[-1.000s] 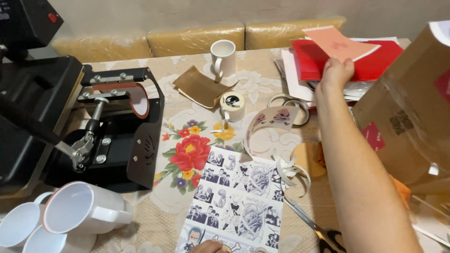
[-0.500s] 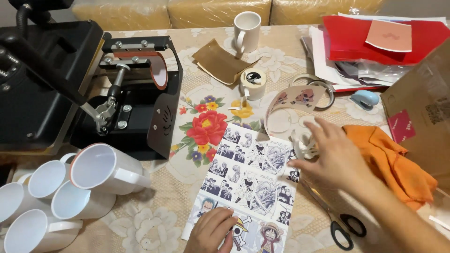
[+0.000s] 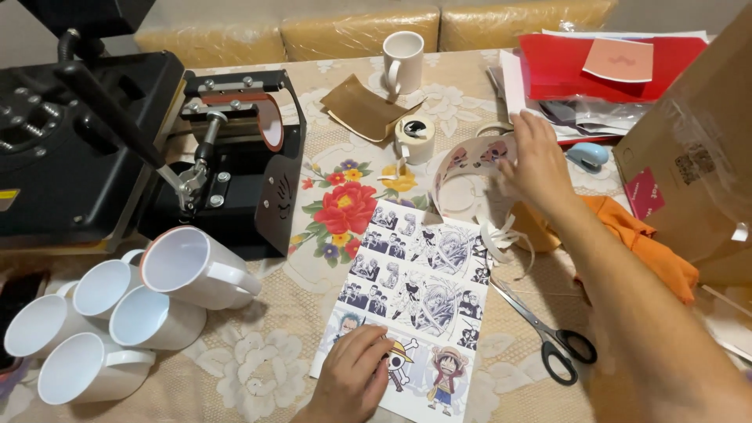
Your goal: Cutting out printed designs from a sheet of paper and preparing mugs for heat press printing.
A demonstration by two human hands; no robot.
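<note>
On the table [image 3: 258, 368]: a flowery cloth covers it.
Left hand [image 3: 354, 374]: fingers curled, pressing flat on the bottom of the cartoon picture sheet [image 3: 415, 294]; it grips nothing.
Right hand [image 3: 540, 166]: fingers spread apart, touching the curled printed paper strip [image 3: 462, 160] just past the top of the sheet.
Scissors [image 3: 544, 329]: lying just right of the sheet, blades shut.
Tape roll [image 3: 413, 139]: near the strip, behind it.
White mugs [image 3: 133, 301]: five lying on their sides, left of the sheet.
Black mug press [image 3: 117, 149]: behind the mugs.
Orange cloth [image 3: 650, 247]: under the right arm.
</note>
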